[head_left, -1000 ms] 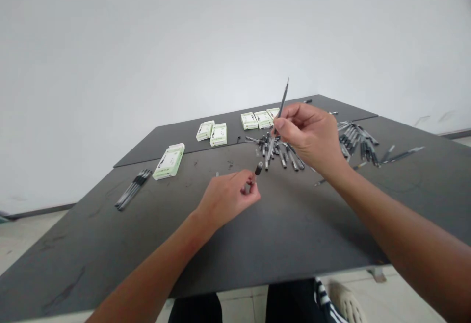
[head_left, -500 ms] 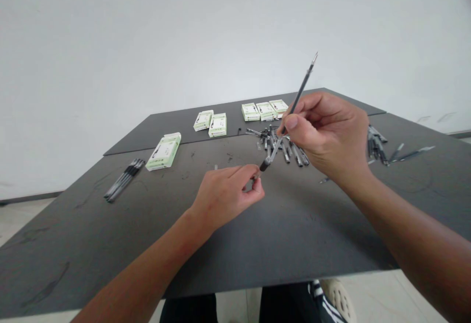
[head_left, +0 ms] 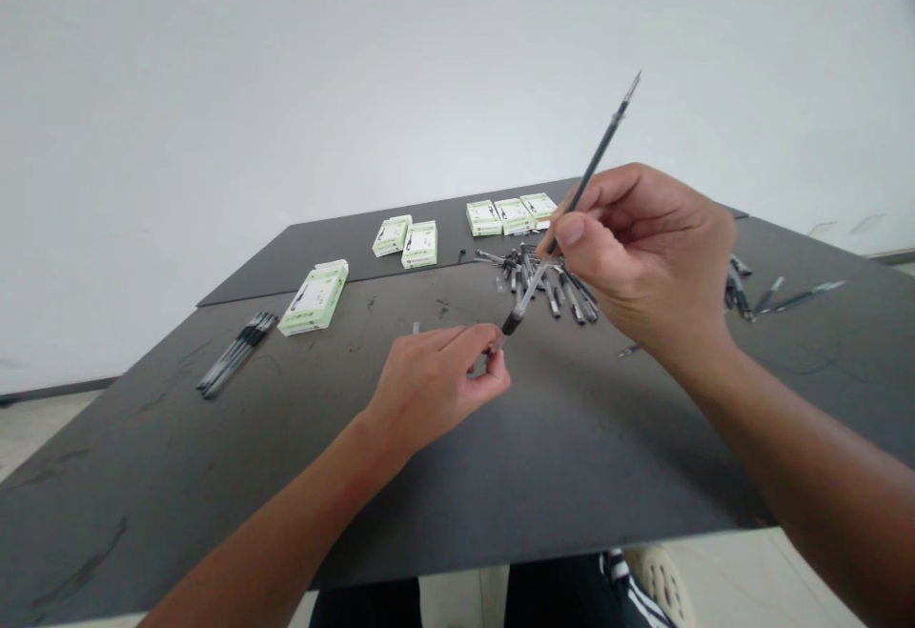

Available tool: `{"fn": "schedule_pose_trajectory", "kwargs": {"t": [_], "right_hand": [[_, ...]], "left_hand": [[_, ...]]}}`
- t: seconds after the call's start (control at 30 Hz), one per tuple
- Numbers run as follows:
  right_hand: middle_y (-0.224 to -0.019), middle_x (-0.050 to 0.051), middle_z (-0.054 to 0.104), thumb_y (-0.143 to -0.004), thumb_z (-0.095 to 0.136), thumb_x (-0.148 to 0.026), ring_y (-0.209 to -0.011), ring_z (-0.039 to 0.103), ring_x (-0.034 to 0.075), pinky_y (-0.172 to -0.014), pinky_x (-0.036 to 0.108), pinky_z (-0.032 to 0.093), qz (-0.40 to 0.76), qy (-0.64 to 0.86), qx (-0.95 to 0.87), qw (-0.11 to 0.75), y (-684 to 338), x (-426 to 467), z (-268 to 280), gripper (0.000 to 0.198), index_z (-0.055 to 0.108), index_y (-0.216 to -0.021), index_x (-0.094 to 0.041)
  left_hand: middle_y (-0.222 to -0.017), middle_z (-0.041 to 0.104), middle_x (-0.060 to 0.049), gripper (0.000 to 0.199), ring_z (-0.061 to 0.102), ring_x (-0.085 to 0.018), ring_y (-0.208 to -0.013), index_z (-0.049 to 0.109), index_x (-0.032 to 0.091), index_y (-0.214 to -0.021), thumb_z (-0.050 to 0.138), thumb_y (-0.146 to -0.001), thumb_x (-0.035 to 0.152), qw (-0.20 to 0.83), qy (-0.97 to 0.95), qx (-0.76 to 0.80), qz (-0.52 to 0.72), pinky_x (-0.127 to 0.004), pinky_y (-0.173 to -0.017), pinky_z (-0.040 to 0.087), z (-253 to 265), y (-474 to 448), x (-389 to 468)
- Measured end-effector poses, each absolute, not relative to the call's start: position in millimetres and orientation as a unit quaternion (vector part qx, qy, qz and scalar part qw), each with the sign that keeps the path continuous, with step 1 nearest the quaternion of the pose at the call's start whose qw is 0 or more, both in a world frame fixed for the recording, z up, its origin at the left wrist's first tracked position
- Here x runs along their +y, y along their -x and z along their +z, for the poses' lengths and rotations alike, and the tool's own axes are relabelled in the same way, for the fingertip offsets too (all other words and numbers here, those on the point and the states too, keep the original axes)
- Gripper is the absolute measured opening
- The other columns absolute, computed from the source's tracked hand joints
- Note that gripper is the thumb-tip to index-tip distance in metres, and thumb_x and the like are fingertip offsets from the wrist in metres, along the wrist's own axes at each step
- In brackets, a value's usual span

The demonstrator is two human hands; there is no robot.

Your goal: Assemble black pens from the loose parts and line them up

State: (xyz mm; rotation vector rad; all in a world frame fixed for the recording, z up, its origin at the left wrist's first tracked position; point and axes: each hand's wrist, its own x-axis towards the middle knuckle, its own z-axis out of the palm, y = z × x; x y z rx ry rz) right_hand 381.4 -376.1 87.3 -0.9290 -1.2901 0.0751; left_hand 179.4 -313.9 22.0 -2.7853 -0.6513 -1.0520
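My right hand [head_left: 647,252] pinches a pen refill [head_left: 604,147] between thumb and fingertips. Its metal tip points up and to the right, and its dark ink section rises above the fingers. Below them, a translucent length slants down to the black end of a pen barrel [head_left: 512,323]. The fingers of my left hand [head_left: 433,380] are closed around that barrel, hiding most of it. Whether the translucent length sits inside the black end I cannot tell. Behind my right hand lies a loose pile of pens and pen parts [head_left: 527,271].
On the left lie several pens in a row [head_left: 237,354], beside a green-and-white box [head_left: 315,299]. Two similar boxes [head_left: 419,244] stand farther back, and three more [head_left: 484,218] behind the pile. More pen parts [head_left: 801,296] lie right on the dark table [head_left: 543,476].
My right hand has moved slightly up and to the right with the refill, so the metal tip is higher. My left hand has hardly moved and keeps its hold.
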Motion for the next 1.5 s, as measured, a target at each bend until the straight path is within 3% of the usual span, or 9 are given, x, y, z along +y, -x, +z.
{"fn": "schedule_pose_trajectory", "kwargs": {"t": [0.3,0.57,0.73,0.87,0.93,1.1,1.27,1.5], "right_hand": [[-0.073,-0.003,0.073,-0.091,0.08,-0.026,-0.065,0.066,0.016,-0.059,0.033,0.05,0.015,0.425,-0.596,0.681,-381.8,-375.7,87.5,0.013,0.07,-0.084,-0.028],[-0.078,0.0,0.08,-0.09,0.078,-0.033,-0.063,0.066,0.016,-0.058,0.032,0.053,0.046,0.479,-0.644,0.595,-380.7,-368.6,80.1,0.008,0.081,-0.087,-0.026],[-0.086,0.003,0.084,-0.099,0.071,-0.046,-0.07,0.07,0.019,-0.064,0.035,0.056,0.071,0.5,-0.629,0.591,-392.6,-361.5,76.1,0.024,0.087,-0.106,-0.03],[-0.093,0.006,0.084,-0.104,0.061,-0.056,-0.073,0.07,0.02,-0.072,0.037,0.058,0.027,0.53,-0.579,0.62,-412.5,-348.3,72.6,0.04,0.086,-0.092,-0.027],[-0.09,0.007,0.084,-0.103,0.06,-0.058,-0.073,0.07,0.02,-0.072,0.037,0.057,0.009,0.556,-0.561,0.613,-426.1,-340.5,68.3,0.043,0.086,-0.094,-0.025],[-0.083,0.007,0.083,-0.098,0.065,-0.054,-0.076,0.073,0.023,-0.073,0.035,0.051,-0.025,0.664,-0.59,0.459,-463.4,-321.9,48.2,0.041,0.087,-0.1,-0.021],[-0.096,0.008,0.086,-0.095,0.067,-0.046,-0.087,0.076,0.025,-0.08,0.034,0.052,-0.008,0.711,-0.657,0.251,-492.5,-307.6,28.8,0.034,0.088,-0.108,-0.023],[-0.095,0.004,0.086,-0.087,0.079,-0.041,-0.088,0.077,0.025,-0.078,0.032,0.053,0.042,0.72,-0.674,0.159,-513.6,-305.8,24.1,0.022,0.09,-0.098,-0.026]], "left_hand": [[-0.077,0.081,0.005,0.012,0.074,-0.013,-0.062,0.071,0.024,-0.094,0.064,-0.087,0.019,0.01,0.913,-0.229,-0.337,-0.023,-0.064,0.052,22.5,-179.8,-315.5],[-0.075,0.08,0.006,0.012,0.073,-0.012,-0.062,0.071,0.025,-0.092,0.067,-0.083,0.018,-0.072,0.897,-0.27,-0.341,-0.021,-0.065,0.052,22.3,-182.5,-319.2],[-0.076,0.08,0.004,0.007,0.073,-0.012,-0.062,0.07,0.024,-0.09,0.068,-0.085,0.02,-0.106,0.896,-0.283,-0.325,-0.022,-0.065,0.052,17.1,-185.0,-318.0],[-0.075,0.079,0.004,0.004,0.073,-0.012,-0.062,0.068,0.023,-0.087,0.067,-0.086,0.02,-0.117,0.893,-0.282,-0.33,-0.021,-0.063,0.051,16.0,-185.8,-316.9],[-0.074,0.078,0.003,0.003,0.072,-0.011,-0.06,0.067,0.023,-0.086,0.067,-0.086,0.02,-0.122,0.888,-0.287,-0.338,-0.021,-0.06,0.049,16.0,-185.8,-315.3],[-0.073,0.077,0.003,0.005,0.07,-0.012,-0.059,0.066,0.023,-0.089,0.067,-0.085,0.021,-0.161,0.866,-0.306,-0.362,-0.02,-0.059,0.051,13.2,-186.1,-309.2],[-0.074,0.076,0.002,0.007,0.069,-0.011,-0.057,0.066,0.022,-0.092,0.066,-0.086,0.023,-0.212,0.845,-0.303,-0.386,-0.019,-0.057,0.051,7.9,-188.2,-306.0],[-0.074,0.077,0.002,0.007,0.07,-0.011,-0.057,0.066,0.022,-0.091,0.066,-0.085,0.021,-0.234,0.848,-0.277,-0.387,-0.019,-0.057,0.052,6.3,-190.4,-309.0]]}}
